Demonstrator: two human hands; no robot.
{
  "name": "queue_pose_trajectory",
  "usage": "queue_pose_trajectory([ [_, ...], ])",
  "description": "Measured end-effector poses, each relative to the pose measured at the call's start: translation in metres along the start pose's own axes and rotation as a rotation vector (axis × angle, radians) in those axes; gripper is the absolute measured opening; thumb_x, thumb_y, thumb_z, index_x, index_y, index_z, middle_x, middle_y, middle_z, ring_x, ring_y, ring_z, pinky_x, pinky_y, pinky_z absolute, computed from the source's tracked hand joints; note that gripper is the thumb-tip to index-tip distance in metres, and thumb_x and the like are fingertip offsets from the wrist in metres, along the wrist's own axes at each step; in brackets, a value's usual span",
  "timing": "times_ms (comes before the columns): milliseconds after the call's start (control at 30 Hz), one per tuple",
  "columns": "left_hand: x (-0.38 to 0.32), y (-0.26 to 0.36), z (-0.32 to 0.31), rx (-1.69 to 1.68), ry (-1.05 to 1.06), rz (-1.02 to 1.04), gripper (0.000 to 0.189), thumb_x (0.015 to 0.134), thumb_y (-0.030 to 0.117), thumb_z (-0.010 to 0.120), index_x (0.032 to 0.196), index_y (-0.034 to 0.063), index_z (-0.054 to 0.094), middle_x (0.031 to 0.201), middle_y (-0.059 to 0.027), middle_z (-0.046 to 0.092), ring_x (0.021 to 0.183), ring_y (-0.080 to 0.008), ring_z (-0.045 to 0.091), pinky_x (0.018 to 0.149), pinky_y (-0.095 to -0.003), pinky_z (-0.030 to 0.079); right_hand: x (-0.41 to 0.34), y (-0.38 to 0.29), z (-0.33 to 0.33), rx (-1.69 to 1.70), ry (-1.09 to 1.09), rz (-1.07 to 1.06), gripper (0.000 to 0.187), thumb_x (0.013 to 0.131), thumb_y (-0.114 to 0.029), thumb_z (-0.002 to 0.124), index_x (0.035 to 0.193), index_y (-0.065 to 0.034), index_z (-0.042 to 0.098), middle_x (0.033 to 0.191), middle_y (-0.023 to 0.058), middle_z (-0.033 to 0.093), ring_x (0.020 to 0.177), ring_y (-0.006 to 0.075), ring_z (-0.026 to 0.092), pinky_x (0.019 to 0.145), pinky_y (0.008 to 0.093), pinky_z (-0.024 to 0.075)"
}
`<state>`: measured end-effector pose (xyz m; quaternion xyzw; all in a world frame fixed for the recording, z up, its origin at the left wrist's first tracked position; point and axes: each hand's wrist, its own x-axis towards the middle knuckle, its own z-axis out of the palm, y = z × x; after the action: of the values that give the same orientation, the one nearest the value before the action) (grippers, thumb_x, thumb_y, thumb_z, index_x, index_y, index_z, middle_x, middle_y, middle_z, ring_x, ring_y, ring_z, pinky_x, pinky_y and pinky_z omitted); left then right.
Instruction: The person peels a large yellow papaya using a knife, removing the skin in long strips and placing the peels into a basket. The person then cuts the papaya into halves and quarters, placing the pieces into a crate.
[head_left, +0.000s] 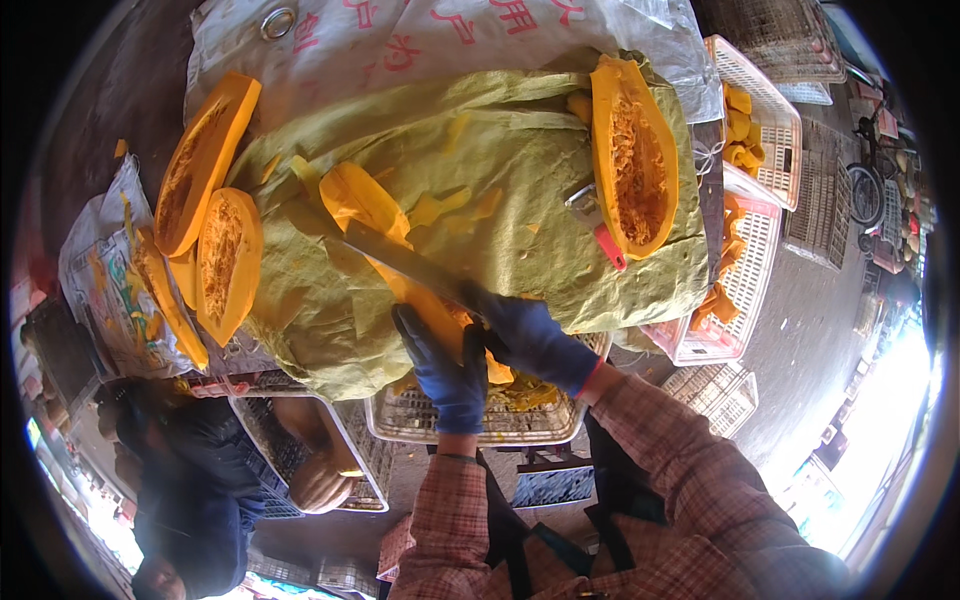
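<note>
Both hands wear blue gloves. My left hand (450, 375) grips the lower end of a long peeled pumpkin piece (414, 289) at the table's near edge. In my right hand (536, 337) is a large knife (409, 264), its blade lying across that piece. Another peeled orange part (364, 196) shows beyond the blade. On the right lies a seeded pumpkin half (636, 161), cut side up, beside a peeler with a red handle (609, 247). More cut pumpkin pieces (229, 259) rest at the left.
A green-yellow sheet (480, 157) with scraps covers the table. Below its near edge stands a crate (480, 436) with peelings. Crates of orange pieces (776, 150) stand at right. Whole pumpkins (319, 484) lie in a crate at lower left, near a person in dark clothes (195, 480).
</note>
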<state>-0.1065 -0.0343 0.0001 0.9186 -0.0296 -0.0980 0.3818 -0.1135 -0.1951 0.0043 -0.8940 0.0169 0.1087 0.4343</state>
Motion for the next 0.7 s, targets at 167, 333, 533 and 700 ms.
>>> queue_pose_trajectory([
  [167, -0.002, 0.000, 0.001, -0.067, -0.033, -0.069, 0.100, 0.096, 0.038, 0.070, 0.166, 0.0013, 0.010, 0.167, -0.0344, 0.020, 0.153, -0.0527, 0.025, 0.124, -0.0537, 0.028, -0.034, -0.003, 0.004, -0.081, 0.004, 0.067, 0.058, 0.095, -0.018, 0.064, 0.146, -0.0019, 0.043, 0.085, 0.0149, 0.070, 0.069, 0.0362, 0.072, 0.057, 0.0479, 0.0564],
  [333, -0.003, -0.002, 0.002, -0.054, -0.059, -0.085, 0.101, 0.096, 0.037, 0.070, 0.166, -0.0009, 0.008, 0.168, -0.0343, 0.017, 0.156, -0.0515, 0.019, 0.126, -0.0534, 0.022, -0.040, -0.003, 0.014, -0.140, 0.105, 0.030, 0.057, 0.095, -0.018, 0.065, 0.144, 0.0039, 0.044, 0.081, 0.0145, 0.070, 0.066, 0.0338, 0.071, 0.053, 0.0463, 0.0555],
  [533, 0.001, -0.002, 0.005, -0.016, -0.048, -0.107, 0.101, 0.097, 0.039, 0.070, 0.164, -0.0046, 0.009, 0.167, -0.0351, 0.017, 0.155, -0.0510, 0.020, 0.126, -0.0538, 0.022, -0.036, -0.013, 0.028, -0.098, -0.021, 0.220, 0.069, 0.090, -0.015, 0.070, 0.149, 0.0078, 0.041, 0.086, 0.0201, 0.070, 0.071, 0.0392, 0.070, 0.058, 0.0491, 0.0538],
  [700, 0.004, -0.005, 0.008, -0.003, -0.057, -0.125, 0.100, 0.097, 0.039, 0.070, 0.163, -0.0059, 0.010, 0.165, -0.0358, 0.019, 0.154, -0.0507, 0.021, 0.125, -0.0545, 0.022, -0.031, -0.016, 0.023, -0.029, -0.145, 0.245, 0.067, 0.099, -0.024, 0.059, 0.151, 0.0089, 0.031, 0.089, 0.0187, 0.073, 0.073, 0.0390, 0.073, 0.058, 0.0516, 0.0553],
])
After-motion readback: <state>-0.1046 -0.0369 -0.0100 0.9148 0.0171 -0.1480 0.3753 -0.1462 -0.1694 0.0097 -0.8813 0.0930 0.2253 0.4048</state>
